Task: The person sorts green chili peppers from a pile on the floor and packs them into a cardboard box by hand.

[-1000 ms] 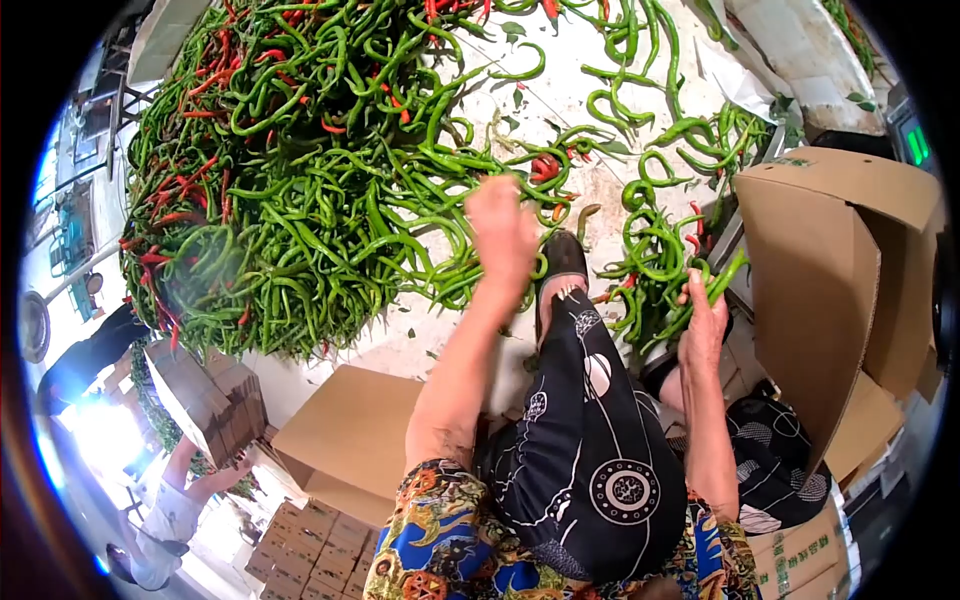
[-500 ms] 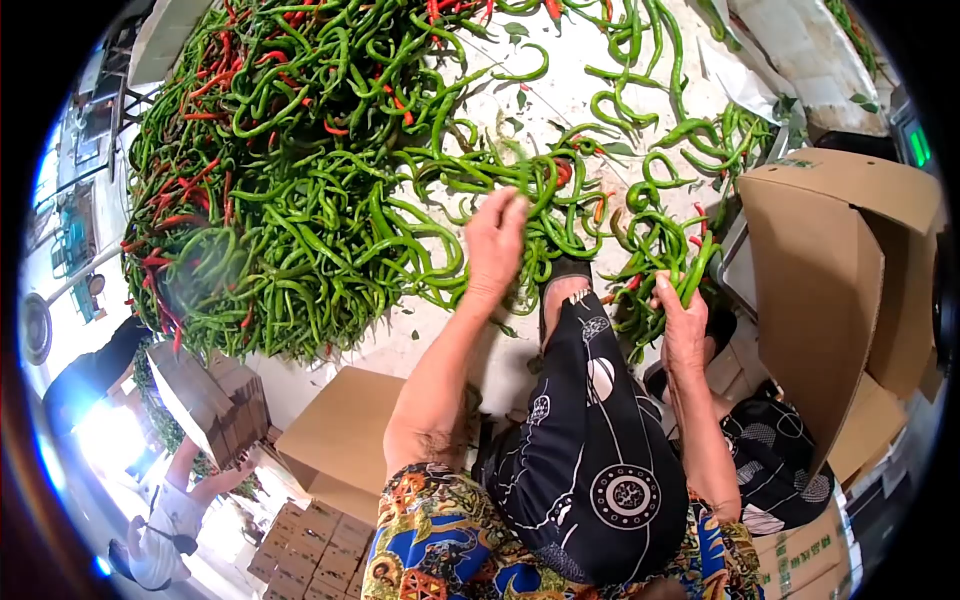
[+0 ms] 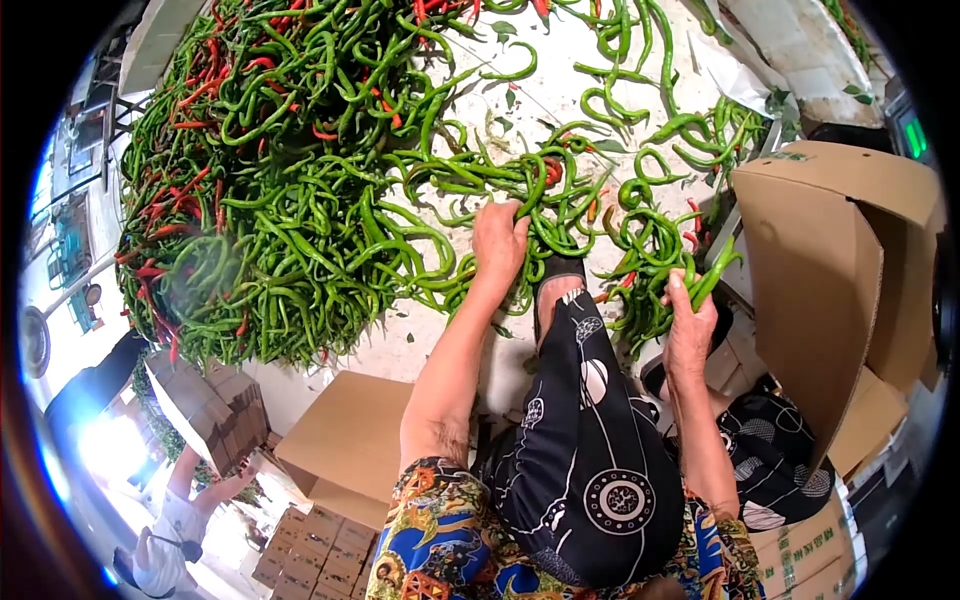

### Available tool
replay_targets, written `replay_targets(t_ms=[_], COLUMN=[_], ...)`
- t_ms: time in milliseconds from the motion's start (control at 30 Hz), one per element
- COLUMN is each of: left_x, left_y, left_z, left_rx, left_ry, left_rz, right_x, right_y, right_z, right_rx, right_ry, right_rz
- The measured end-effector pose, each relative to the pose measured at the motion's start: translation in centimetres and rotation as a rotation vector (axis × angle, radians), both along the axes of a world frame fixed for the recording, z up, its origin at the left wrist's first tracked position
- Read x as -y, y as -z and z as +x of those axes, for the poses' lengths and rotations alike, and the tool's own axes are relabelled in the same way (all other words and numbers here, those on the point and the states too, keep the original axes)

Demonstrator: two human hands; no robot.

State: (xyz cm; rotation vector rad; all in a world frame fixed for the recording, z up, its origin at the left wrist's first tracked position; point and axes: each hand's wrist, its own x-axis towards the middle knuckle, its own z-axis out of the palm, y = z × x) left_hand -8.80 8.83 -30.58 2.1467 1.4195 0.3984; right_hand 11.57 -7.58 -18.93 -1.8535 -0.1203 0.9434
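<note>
Head view, watched from my end. White surface spreads under everything, bits of stem and leaf scattered on it. Biggest load: heap of peppers, mostly green with red ones mixed in, filling the upper left. I count it as one mass, its near edge thinning towards the hands.

Far right, a tall open cardboard box, flaps up. Lower left, a second box; smaller cartons stacked beside it. Beyond, another person in a white top, arms raised to a carton.

Wearer's black patterned trousers fill the bottom middle; one dark shoe on the white surface, between the two hands.

Left hand: back towards me, fingers bent, at the left edge of a loose green cluster. Fingertips partly hidden; I cannot tell how far open they are or whether they grip any.

Right hand: thumb and fingers closed round a handful of green peppers, ends poking out above. Just left of it, a curled green pile.

Smallest: a red pepper among the loose cluster, and a dark leaf higher up.
</note>
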Motion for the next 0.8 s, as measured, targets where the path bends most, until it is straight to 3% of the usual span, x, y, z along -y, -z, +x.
replay_targets(t_ms=[67, 200, 300, 333, 400, 567, 667, 700, 800], left_x=[0.8, 1.3, 2.5, 3.1, 3.7, 4.9, 5.3, 4.8, 3.8], left_y=[1.2, -5.0, -8.0, -9.1, -10.0, -7.5, -5.6, -7.2, -5.7], left_z=[0.4, 3.5, 5.3, 6.1, 6.6, 7.5, 8.8, 9.1, 7.9], left_rx=[0.090, 0.334, 0.394, 0.525, 0.555, 0.509, 0.487, 0.462, 0.414], left_ry=[-0.039, -0.021, 0.003, -0.112, -0.121, -0.172, 0.183, 0.277, -0.045], left_rz=[0.037, 0.033, -0.193, -0.410, -0.555, -0.493, -0.403, -0.486, -0.129], right_x=[0.1, -0.3, -1.2, -1.6, -2.1, -2.8, -2.4, -2.3, -1.9], right_y=[-0.2, -0.2, 0.6, 0.7, 1.0, 0.1, -1.3, -1.7, -2.7], right_z=[0.6, 0.5, -0.7, -1.1, -1.3, -1.0, 0.0, 0.4, 2.1], right_rx=[0.039, -0.028, -0.200, -0.233, -0.290, -0.119, 0.074, 0.144, 0.253], right_ry=[-0.030, -0.054, -0.032, -0.027, -0.054, 0.009, -0.021, -0.025, -0.024], right_rz=[-0.017, -0.048, 0.028, 0.032, 0.099, 0.097, 0.004, -0.005, -0.036])
